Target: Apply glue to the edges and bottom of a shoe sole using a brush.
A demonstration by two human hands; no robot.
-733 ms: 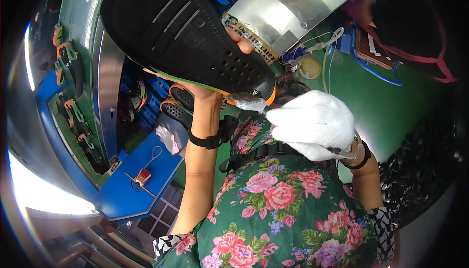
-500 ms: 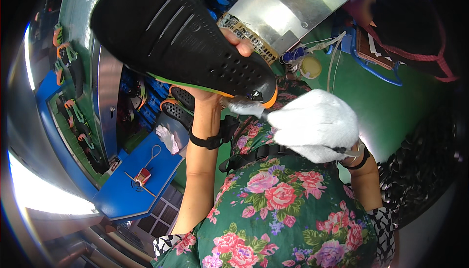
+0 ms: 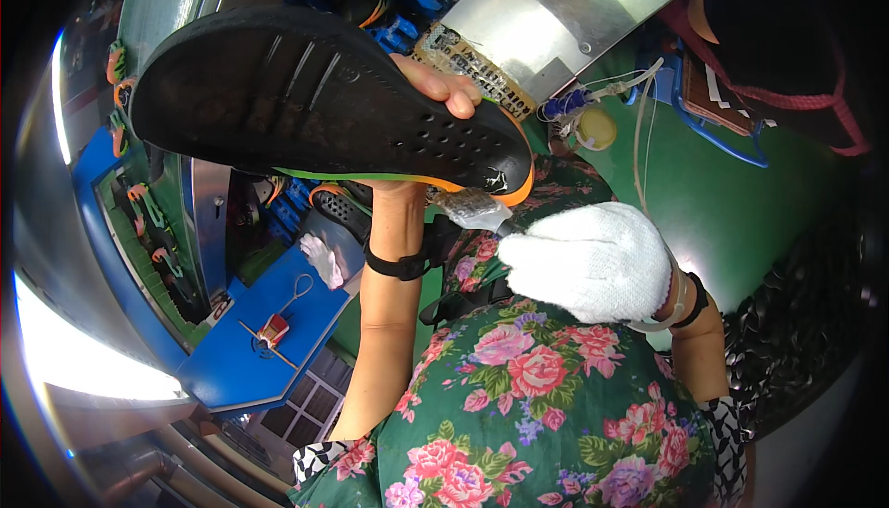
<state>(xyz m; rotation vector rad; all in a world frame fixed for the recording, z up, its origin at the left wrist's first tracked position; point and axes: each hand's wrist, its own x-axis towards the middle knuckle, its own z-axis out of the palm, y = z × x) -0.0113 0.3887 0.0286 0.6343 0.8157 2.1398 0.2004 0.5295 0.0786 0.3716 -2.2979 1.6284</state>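
Note:
My left hand (image 3: 444,87) is closed around a large black shoe sole (image 3: 269,100) with green and orange edging. It holds the sole raised and tilted, wide end to the left; several small dimples and a wet, shiny whitish patch show near its narrow end. Most of the fingers are hidden behind the sole. In a white knit glove, my right hand (image 3: 593,263) grips a small brush (image 3: 477,210) with brownish bristles. The bristles are just below the orange edge; whether they touch it I cannot tell.
A blue table (image 3: 236,360) at lower left bears a small red item and a pinkish-white glove (image 3: 321,261). More shoe parts (image 3: 153,216) lie on a line at far left. A person in a dark cap (image 3: 778,40) is at upper right, near a yellowish tub (image 3: 594,128). Black pieces (image 3: 796,313) are heaped at right.
The sole has shifted down at its wide end and lies more level. The brush and my gloved hand have moved slightly, the bristles now a little below the sole's edge.

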